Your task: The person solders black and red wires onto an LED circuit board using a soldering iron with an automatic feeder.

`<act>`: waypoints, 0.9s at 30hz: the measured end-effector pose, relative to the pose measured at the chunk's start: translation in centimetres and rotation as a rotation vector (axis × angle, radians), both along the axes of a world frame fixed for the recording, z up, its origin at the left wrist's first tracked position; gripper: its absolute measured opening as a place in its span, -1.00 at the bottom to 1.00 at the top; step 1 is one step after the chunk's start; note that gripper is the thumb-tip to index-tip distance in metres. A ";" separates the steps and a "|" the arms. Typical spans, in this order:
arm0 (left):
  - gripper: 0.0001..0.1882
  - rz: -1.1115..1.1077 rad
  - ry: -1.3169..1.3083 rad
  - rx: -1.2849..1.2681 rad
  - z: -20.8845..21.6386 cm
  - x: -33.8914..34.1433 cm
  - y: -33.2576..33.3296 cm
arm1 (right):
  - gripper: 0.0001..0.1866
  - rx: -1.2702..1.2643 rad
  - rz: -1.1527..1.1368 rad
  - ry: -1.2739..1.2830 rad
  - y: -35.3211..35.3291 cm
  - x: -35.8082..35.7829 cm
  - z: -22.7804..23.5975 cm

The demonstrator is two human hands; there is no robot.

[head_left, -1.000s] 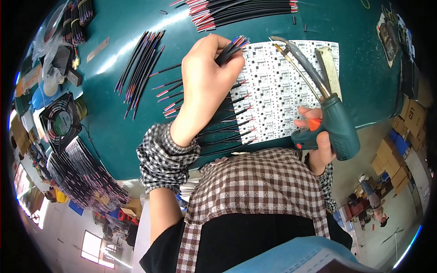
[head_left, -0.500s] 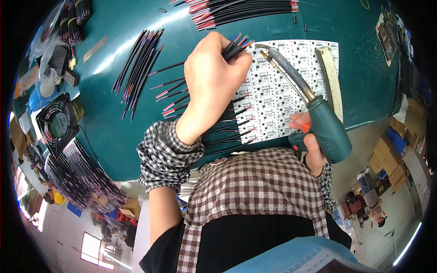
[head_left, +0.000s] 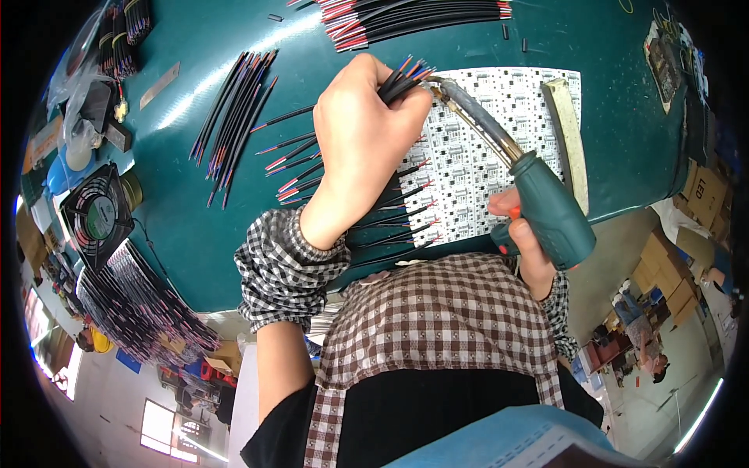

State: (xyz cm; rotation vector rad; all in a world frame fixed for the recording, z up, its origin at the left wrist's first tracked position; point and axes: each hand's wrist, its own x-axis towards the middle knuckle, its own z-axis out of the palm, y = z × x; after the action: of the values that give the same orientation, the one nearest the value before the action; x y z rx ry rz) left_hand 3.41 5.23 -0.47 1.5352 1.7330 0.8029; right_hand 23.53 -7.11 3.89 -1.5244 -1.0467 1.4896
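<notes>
My left hand (head_left: 363,129) is closed round a bunch of black cables (head_left: 404,80), whose blue, red and bare wire ends poke up past the fingers. In my right hand (head_left: 530,238) is a green soldering gun (head_left: 552,207), its long metal tube and tip (head_left: 477,117) slanting up to the left. The tip reaches right beside the wire ends; whether it touches them I cannot tell. Beneath lies a white panel of printed circuit boards (head_left: 468,187). Several loose cables (head_left: 292,160) stick out under my left hand, with red and blue ends at both sides.
A pale, narrow bar (head_left: 568,140) rests on the panel's right side. Further left lies a pile of black cables (head_left: 234,117); a larger bundle (head_left: 429,22) sits at the far edge. A black fan (head_left: 100,212) stands at the left, and a small dark tray (head_left: 663,74) at the far right.
My right hand has brought the soldering gun up and left, so its tip is now close against the wire ends. My left hand has barely moved.
</notes>
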 end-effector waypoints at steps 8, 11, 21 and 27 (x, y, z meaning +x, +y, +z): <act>-0.78 -0.009 0.004 0.012 0.0 0.1 -0.1 | -0.60 -0.039 -0.042 0.002 -0.3 -0.3 -0.1; -0.78 -0.009 0.005 0.014 0.1 0.1 0.0 | -0.60 -0.008 -0.043 -0.019 -0.1 -0.4 -0.1; -0.79 -0.005 0.005 -0.002 0.0 0.1 0.0 | -0.66 0.080 -0.008 -0.024 -0.3 -0.1 -0.3; -0.80 -0.008 0.002 0.017 0.0 0.1 0.0 | -0.69 0.015 -0.013 0.010 -0.4 0.1 -0.3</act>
State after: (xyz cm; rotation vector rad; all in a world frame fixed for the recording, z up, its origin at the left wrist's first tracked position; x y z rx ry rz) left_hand 3.56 5.26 -0.45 1.5534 1.7240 0.8141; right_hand 23.62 -7.56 3.56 -1.5092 -1.0381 1.4752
